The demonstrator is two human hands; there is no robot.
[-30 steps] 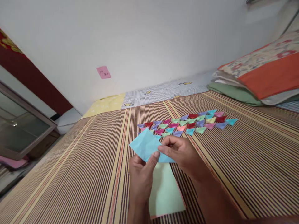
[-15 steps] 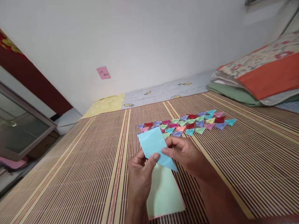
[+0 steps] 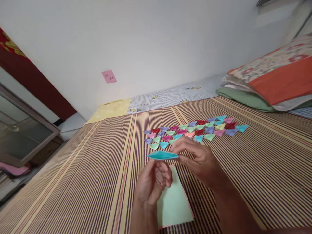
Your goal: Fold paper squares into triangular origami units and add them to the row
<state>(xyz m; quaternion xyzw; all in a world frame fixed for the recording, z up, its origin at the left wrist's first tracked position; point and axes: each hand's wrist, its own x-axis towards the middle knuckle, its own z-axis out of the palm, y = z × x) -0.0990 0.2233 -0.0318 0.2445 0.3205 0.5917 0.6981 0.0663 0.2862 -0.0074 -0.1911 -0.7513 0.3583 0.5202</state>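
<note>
my folded paper (image 3: 162, 155): cyan | mat (image 3: 85, 178): dark/tan stripes, red-lined yellow bands | sheet (image 3: 174, 201), 6 o'clock: pale green, pink-edged | small folded shapes (image 3: 199, 132), 2 o'clock: red, lilac, green, cyan, pink, yellow | cloth (image 3: 167, 100), 12 o'clock: blue-white check, yellow motifs | bedding (image 3: 280, 81), far 2 o'clock: orange plus floral

The striped slatted mat (image 3: 97, 169) before me carries a pale green paper sheet (image 3: 176, 203), pink edging showing beside it, toward its near edge and, closer to its far edge, staggered rows of multicoloured folded-paper triangles (image 3: 199, 132).

A pale wall (image 3: 156, 48) stands behind a striped mat (image 3: 80, 182) and folded bedding (image 3: 280, 81).
</note>
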